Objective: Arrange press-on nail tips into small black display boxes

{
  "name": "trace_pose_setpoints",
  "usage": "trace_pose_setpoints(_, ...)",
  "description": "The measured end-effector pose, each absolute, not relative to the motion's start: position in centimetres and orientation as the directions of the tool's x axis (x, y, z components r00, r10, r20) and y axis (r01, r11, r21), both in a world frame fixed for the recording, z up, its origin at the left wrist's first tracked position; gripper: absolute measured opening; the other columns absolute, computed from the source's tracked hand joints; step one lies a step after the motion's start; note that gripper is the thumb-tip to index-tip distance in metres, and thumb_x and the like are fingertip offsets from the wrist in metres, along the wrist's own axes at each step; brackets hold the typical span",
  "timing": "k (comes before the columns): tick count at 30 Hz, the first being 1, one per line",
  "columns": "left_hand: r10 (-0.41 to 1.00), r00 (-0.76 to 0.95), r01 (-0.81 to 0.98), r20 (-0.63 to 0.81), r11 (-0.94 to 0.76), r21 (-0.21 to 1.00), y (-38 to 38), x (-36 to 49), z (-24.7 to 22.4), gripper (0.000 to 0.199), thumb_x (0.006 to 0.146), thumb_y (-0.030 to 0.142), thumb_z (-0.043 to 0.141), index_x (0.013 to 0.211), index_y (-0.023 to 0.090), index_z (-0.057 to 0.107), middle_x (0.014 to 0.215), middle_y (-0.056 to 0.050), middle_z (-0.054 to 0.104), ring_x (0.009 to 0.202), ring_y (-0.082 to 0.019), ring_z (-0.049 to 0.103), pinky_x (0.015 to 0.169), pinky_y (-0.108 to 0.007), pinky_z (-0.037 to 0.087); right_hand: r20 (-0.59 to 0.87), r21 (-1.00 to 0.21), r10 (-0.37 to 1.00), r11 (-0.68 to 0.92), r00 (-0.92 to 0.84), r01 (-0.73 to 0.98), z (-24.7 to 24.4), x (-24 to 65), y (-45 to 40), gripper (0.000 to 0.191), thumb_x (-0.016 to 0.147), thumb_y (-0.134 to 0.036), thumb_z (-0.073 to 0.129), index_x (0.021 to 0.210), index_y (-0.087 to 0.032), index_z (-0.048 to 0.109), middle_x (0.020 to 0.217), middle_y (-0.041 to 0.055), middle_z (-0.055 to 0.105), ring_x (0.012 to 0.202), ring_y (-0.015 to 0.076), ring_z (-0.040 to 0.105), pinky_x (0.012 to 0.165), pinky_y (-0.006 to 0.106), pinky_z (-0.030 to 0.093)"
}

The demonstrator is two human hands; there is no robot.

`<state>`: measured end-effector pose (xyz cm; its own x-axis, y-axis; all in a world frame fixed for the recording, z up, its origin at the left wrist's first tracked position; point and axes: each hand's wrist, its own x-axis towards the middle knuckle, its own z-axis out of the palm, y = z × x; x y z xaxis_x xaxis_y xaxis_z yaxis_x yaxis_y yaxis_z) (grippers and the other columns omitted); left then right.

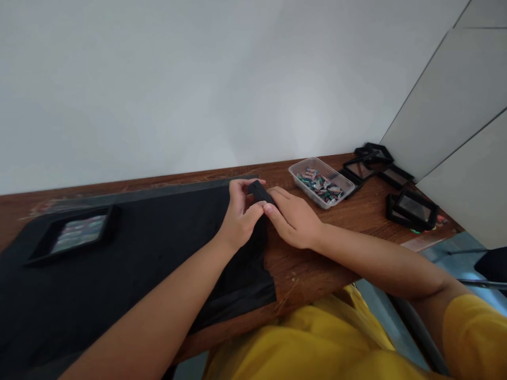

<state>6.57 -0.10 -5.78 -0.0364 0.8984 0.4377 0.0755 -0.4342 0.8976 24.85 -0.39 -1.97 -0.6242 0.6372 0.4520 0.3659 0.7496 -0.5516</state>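
Between my two hands I hold a small black box (259,192), tilted with a narrow side facing up. My left hand (241,216) grips its left end, the thumb and fingers closed around it. My right hand (295,219) wraps the other side, its thumb pressed near the left thumb. Much of the box is hidden by my fingers. Below the hands lies the right edge of a black cloth (158,237) on the wooden table (325,253). Just right of my hands stands a clear plastic container (344,192) with many small, shiny wrapped pieces inside.
On the cloth at left rests a black box with a clear window (79,230), colourful pieces showing inside. Several black windowed boxes (415,206) lie at the table's right end, some stacked. A white wall (178,84) rises behind the table.
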Motion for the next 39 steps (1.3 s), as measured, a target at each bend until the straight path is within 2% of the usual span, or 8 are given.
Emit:
trace_pose_setpoints(5,0.926,0.048,0.136,0.373,-0.376,0.916,0.1,5.9,-5.9,0.045,0.083,0.040,0.072,0.118,0.029,0.045,0.137,-0.008,0.064,0.106,-0.022,0.069,0.083,-0.036,0.063,0.421,-0.543,0.641,0.745,-0.641,0.388,-2.0,25.1,-0.1,0.048,0.121,-0.052,0.023,0.125,-0.020,0.059,0.126,0.0174,0.071,0.116,0.0315,0.070,0.101,0.050,0.061)
trace_pose_setpoints(10,0.845,0.029,0.158,0.535,-0.532,0.832,0.9,5.1,-6.1,0.055,0.079,0.045,0.082,0.116,0.029,0.045,0.141,-0.011,0.057,0.117,-0.027,0.067,0.085,-0.040,0.064,0.482,-0.627,0.665,0.716,-0.571,0.306,-1.9,24.7,0.2,0.035,0.118,-0.049,0.032,0.113,-0.023,0.055,0.118,0.0143,0.070,0.110,0.0280,0.068,0.100,0.047,0.057)
trace_pose_setpoints(14,0.823,0.092,0.124,0.560,-0.568,0.814,1.3,4.4,-6.1,0.056,0.082,0.047,0.083,0.119,0.030,0.046,0.147,-0.012,0.054,0.122,-0.029,0.067,0.087,-0.042,0.064,0.498,-0.672,0.706,0.681,-0.503,0.291,-1.6,24.5,0.0,0.025,0.113,-0.049,0.043,0.106,-0.026,0.049,0.104,0.0085,0.068,0.097,0.0248,0.065,0.091,0.042,0.054)
trace_pose_setpoints(21,0.819,0.197,0.077,0.539,-0.561,0.824,1.9,3.2,-6.2,0.056,0.088,0.050,0.082,0.126,0.031,0.046,0.155,-0.013,0.049,0.122,-0.029,0.067,0.085,-0.041,0.066,0.416,-0.773,0.793,0.566,-0.445,0.286,-1.5,24.5,0.2,0.029,0.113,-0.052,0.041,0.096,-0.028,0.041,0.085,-0.0005,0.056,0.079,0.0199,0.055,0.078,0.037,0.045)
trace_pose_setpoints(25,0.831,0.250,0.049,0.496,-0.523,0.851,1.8,2.8,-5.4,0.055,0.088,0.052,0.082,0.126,0.032,0.048,0.145,-0.010,0.051,0.117,-0.028,0.063,0.074,-0.033,0.063,0.490,-0.776,0.809,0.575,-0.324,0.261,-1.9,24.7,1.1,0.028,0.114,-0.049,0.039,0.096,-0.028,0.042,0.090,0.0011,0.055,0.083,0.0198,0.053,0.081,0.038,0.045)
trace_pose_setpoints(30,0.829,0.179,0.164,0.530,-0.556,0.815,1.2,3.2,-4.1,0.039,0.088,0.055,0.080,0.103,0.028,0.055,0.111,-0.005,0.056,0.104,-0.026,0.058,0.092,-0.041,0.062,0.550,-0.724,0.778,0.626,-0.304,0.290,-1.9,25.1,1.8,0.028,0.115,-0.049,0.038,0.098,-0.028,0.043,0.092,0.0031,0.057,0.086,0.0205,0.054,0.084,0.038,0.047)
trace_pose_setpoints(34,0.895,0.140,0.181,0.423,-0.443,0.878,1.0,3.3,-3.3,0.033,0.079,0.050,0.083,0.086,0.027,0.061,0.104,-0.006,0.058,0.109,-0.031,0.059,0.105,-0.051,0.061,0.554,-0.704,0.768,0.638,-0.322,0.311,-1.8,25.2,1.7,0.029,0.115,-0.051,0.041,0.099,-0.027,0.046,0.097,0.0050,0.063,0.089,0.0213,0.057,0.086,0.040,0.050)
trace_pose_setpoints(39,0.976,0.147,-0.091,0.163,-0.151,0.984,1.5,2.2,-2.6,0.033,0.069,0.032,0.076,0.100,0.025,0.065,0.122,-0.011,0.066,0.119,-0.035,0.066,0.088,-0.054,0.072,0.558,-0.706,0.779,0.627,-0.287,0.329,-1.5,25.4,1.9,0.034,0.114,-0.054,0.043,0.101,-0.026,0.056,0.097,0.0061,0.069,0.089,0.0215,0.062,0.086,0.039,0.052)
